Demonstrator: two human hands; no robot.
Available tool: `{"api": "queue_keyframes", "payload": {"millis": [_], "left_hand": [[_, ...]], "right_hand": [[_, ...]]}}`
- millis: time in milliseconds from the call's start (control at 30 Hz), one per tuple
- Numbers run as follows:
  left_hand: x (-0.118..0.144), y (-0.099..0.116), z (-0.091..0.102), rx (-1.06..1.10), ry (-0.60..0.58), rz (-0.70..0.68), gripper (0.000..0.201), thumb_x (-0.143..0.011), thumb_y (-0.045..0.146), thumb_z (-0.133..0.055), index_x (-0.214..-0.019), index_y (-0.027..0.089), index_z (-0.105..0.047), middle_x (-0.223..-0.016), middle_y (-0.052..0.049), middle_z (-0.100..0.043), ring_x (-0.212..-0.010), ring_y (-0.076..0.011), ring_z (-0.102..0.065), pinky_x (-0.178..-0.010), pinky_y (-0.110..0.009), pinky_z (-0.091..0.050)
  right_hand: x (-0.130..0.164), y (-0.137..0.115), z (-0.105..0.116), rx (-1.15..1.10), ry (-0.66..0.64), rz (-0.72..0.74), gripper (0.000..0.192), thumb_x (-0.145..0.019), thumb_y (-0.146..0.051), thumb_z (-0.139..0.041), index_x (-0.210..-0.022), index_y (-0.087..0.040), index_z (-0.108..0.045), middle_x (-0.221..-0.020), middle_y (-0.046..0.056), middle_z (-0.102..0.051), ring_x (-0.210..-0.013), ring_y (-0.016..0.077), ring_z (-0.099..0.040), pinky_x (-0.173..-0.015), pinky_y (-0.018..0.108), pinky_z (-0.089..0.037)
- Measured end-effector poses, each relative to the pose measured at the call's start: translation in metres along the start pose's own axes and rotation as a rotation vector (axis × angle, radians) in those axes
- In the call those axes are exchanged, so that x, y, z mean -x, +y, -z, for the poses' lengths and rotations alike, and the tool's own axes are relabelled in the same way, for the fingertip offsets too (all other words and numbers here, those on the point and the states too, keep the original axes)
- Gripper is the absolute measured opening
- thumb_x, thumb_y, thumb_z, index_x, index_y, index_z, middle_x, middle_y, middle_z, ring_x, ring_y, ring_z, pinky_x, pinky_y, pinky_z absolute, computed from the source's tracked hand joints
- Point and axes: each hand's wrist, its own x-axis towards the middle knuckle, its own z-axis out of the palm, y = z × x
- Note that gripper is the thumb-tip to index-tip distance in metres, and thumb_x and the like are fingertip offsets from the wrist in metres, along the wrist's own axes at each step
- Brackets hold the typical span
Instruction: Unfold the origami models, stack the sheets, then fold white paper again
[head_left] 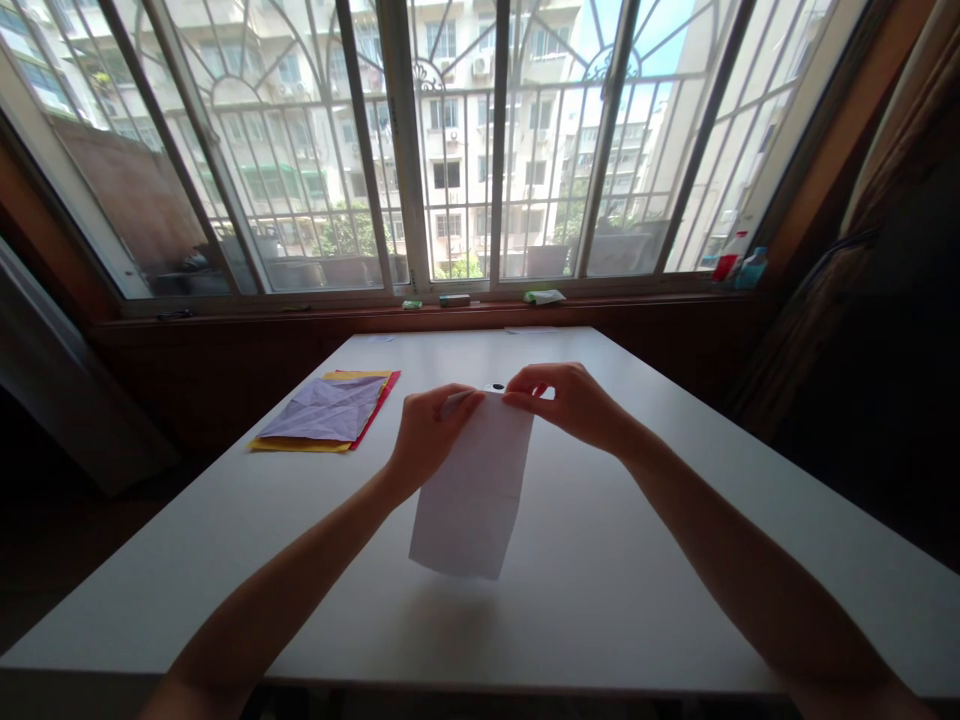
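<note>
A white sheet of paper [471, 490] hangs above the white table [645, 560], folded into a narrow strip. My left hand [427, 430] pinches its upper left corner. My right hand [570, 400] pinches the upper right corner. The lower edge of the paper floats free over the table and casts a soft shadow. A small dark-dotted white object [495, 387] peeks out just behind the paper's top edge; I cannot tell what it is.
A stack of coloured paper sheets [328, 412], purple on top of yellow and red, lies at the table's left. On the window sill sit small green and white items [544, 296] and bottles [739, 262] at the right. A dark curtain hangs at the right.
</note>
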Motion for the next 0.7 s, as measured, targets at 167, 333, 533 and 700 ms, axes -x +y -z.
{"api": "queue_keyframes", "payload": {"millis": [167, 333, 533, 700], "left_hand": [[-0.003, 0.002, 0.001, 0.020, -0.052, 0.004, 0.024, -0.069, 0.038, -0.063, -0.078, 0.018, -0.069, -0.075, -0.001, -0.069, -0.069, -0.0144, -0.061, -0.060, -0.021, -0.045], [-0.007, 0.003, 0.008, 0.098, -0.051, 0.052, 0.025, -0.068, 0.040, -0.065, -0.076, 0.017, -0.070, -0.074, -0.003, -0.069, -0.071, -0.0162, -0.061, -0.061, -0.023, -0.045], [-0.009, 0.001, 0.007, 0.185, -0.022, 0.106, 0.028, -0.069, 0.043, -0.063, -0.075, 0.016, -0.070, -0.071, -0.003, -0.068, -0.067, -0.0152, -0.059, -0.058, -0.023, -0.042], [-0.013, -0.003, 0.013, 0.272, 0.036, 0.116, 0.026, -0.067, 0.040, -0.066, -0.072, 0.015, -0.069, -0.068, -0.002, -0.067, -0.064, -0.0132, -0.057, -0.058, -0.022, -0.042]], "right_hand": [[0.000, -0.002, -0.006, 0.008, -0.008, 0.006, 0.016, -0.076, -0.028, -0.057, -0.068, -0.016, -0.064, -0.064, 0.001, -0.064, -0.059, 0.0113, -0.054, -0.059, 0.023, -0.041], [0.003, -0.010, -0.003, -0.013, -0.004, 0.011, 0.014, -0.076, -0.027, -0.057, -0.069, -0.017, -0.064, -0.065, 0.001, -0.064, -0.060, 0.0116, -0.055, -0.060, 0.023, -0.042], [0.004, -0.009, -0.001, -0.011, 0.007, 0.001, 0.013, -0.075, -0.026, -0.057, -0.070, -0.017, -0.063, -0.066, 0.001, -0.064, -0.062, 0.0124, -0.056, -0.061, 0.024, -0.042], [0.003, -0.008, 0.000, -0.005, 0.005, -0.009, 0.013, -0.075, -0.027, -0.057, -0.069, -0.017, -0.064, -0.064, 0.001, -0.064, -0.061, 0.0124, -0.056, -0.060, 0.024, -0.042]]}}
